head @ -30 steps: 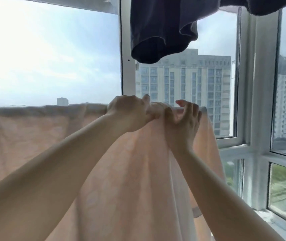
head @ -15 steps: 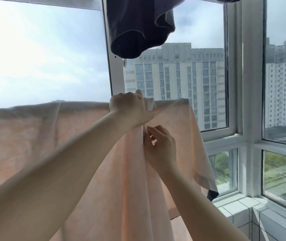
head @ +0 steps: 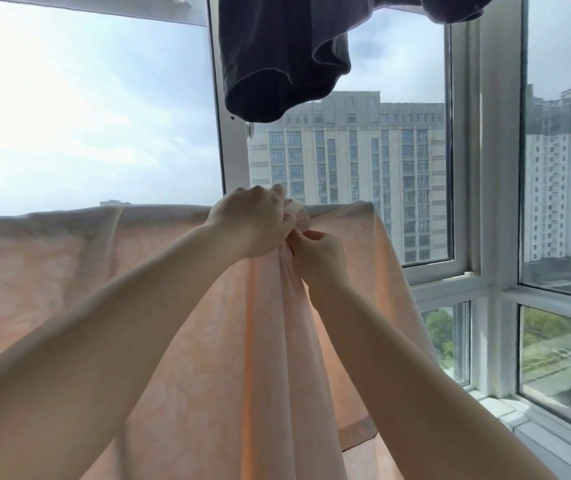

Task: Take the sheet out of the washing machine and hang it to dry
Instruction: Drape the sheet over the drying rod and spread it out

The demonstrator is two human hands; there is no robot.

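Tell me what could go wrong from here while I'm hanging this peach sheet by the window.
1. Both hands, left hand and right hand, bunch the sheet at one spot on its top edge; left gathered there, it may dry slowly and crease.
2. The right part of the sheet hangs as a loose corner, so tugging down could drag the sheet sideways off its support.
3. The dark garment hangs just above; raised hands could brush it.

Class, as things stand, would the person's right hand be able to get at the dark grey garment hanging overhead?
Probably yes. The dark grey garment hangs in open air above the right hand, nothing between, but that hand now pinches the peach sheet and would have to release it.
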